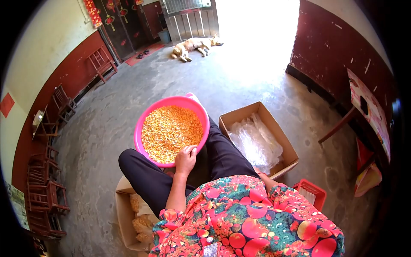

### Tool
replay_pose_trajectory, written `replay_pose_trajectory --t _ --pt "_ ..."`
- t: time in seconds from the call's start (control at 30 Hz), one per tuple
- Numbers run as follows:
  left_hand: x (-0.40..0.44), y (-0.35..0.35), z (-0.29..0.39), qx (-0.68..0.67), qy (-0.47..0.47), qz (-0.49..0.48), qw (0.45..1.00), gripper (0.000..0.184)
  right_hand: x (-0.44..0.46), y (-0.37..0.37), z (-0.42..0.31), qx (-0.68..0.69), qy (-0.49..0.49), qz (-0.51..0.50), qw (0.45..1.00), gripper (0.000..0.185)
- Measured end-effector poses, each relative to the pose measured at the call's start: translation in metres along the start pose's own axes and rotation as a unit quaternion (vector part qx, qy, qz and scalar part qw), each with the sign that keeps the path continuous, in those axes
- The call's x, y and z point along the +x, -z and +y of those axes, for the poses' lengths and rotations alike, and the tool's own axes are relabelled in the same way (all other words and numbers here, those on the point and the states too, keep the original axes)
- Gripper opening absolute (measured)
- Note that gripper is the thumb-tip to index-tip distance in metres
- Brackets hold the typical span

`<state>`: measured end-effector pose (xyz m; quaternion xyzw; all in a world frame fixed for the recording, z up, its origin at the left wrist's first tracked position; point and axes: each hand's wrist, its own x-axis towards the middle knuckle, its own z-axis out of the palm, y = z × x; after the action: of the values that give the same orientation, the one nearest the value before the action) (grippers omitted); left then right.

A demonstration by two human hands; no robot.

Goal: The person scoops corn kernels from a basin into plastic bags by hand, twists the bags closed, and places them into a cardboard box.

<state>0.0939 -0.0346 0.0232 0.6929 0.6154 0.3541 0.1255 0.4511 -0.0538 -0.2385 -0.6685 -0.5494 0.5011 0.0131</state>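
Observation:
A pink plastic basin (138, 138) full of yellow corn kernels (171, 130) sits between the person's knees. At its near rim, my left hand (186, 157) is closed, with curled fingers over the edge. My right hand (257, 170) is low beside the right thigh, next to a cardboard box (282, 143) holding clear plastic bags (254, 139). A red band circles that wrist, and its fingers are hidden.
Bags of corn (143, 225) lie in another cardboard box (124, 218) at lower left. A red basket (317, 195) stands at right. Wooden chairs (47, 188) line the left wall, a table (370, 107) is at right, and a dog (195, 46) lies near the doorway.

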Motion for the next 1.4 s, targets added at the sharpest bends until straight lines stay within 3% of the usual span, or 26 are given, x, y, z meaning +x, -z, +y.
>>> replay_pose_trajectory --t 0.27,0.4,0.47,0.53,0.57,0.6,0.67,0.8,0.87,0.93,1.0,1.03,1.2,1.3,1.4 --pt "0.0 0.001 0.002 0.002 -0.009 0.0 1.0 0.018 0.006 -0.002 0.025 0.074 0.04 -0.04 0.996 0.038" --pt "0.0 0.001 0.001 0.007 -0.004 -0.008 1.0 0.018 -0.056 0.056 -0.039 -0.011 -0.033 -0.213 0.976 0.039" --pt "-0.002 0.003 0.003 0.007 -0.003 -0.007 1.0 0.018 -0.036 0.054 -0.026 0.007 -0.043 -0.191 0.981 0.045" --pt "-0.002 0.006 0.006 0.018 0.0 -0.01 1.0 0.018 -0.014 0.039 -0.011 0.053 -0.008 0.065 0.996 0.047" --pt "-0.003 0.006 0.007 0.026 0.004 -0.015 1.0 0.018 -0.036 0.041 -0.041 -0.025 -0.102 0.104 0.989 0.048" --pt "-0.005 0.006 0.006 0.029 0.005 -0.017 0.999 0.018 -0.039 0.035 -0.049 -0.074 -0.116 0.081 0.987 0.049" --pt "-0.007 0.006 0.005 0.034 -0.001 -0.008 0.999 0.017 -0.008 0.008 -0.032 0.126 -0.226 0.162 0.952 0.053" --pt "-0.011 0.007 0.007 0.042 -0.027 0.012 0.999 0.017 0.052 -0.027 0.023 0.107 -0.267 0.133 0.948 0.055" --pt "-0.01 0.006 0.008 0.053 -0.015 0.009 0.998 0.017 -0.029 0.007 -0.03 0.02 -0.214 0.076 0.974 0.056" --pt "-0.009 0.005 0.007 0.057 -0.022 0.011 0.998 0.017 0.005 -0.009 0.014 -0.163 -0.139 0.035 0.976 0.056" --pt "-0.012 0.004 0.006 0.06 -0.026 0.012 0.998 0.017 0.052 -0.037 0.069 -0.024 -0.242 0.053 0.969 0.052" --pt "-0.011 0.004 0.006 0.065 -0.029 0.012 0.997 0.017 0.071 -0.043 0.093 -0.069 -0.205 0.012 0.976 0.046" --pt "-0.011 0.005 0.006 0.07 -0.038 0.008 0.997 0.018 -0.045 0.007 -0.031 -0.147 -0.11 0.109 0.977 0.038" --pt "-0.011 0.005 0.008 0.061 -0.032 0.007 0.998 0.019 -0.023 0.014 -0.028 -0.082 -0.087 0.211 0.97 0.037" --pt "-0.013 0.005 0.005 0.08 -0.042 0.005 0.996 0.02 -0.033 0.038 -0.065 -0.107 -0.095 0.162 0.976 0.039"
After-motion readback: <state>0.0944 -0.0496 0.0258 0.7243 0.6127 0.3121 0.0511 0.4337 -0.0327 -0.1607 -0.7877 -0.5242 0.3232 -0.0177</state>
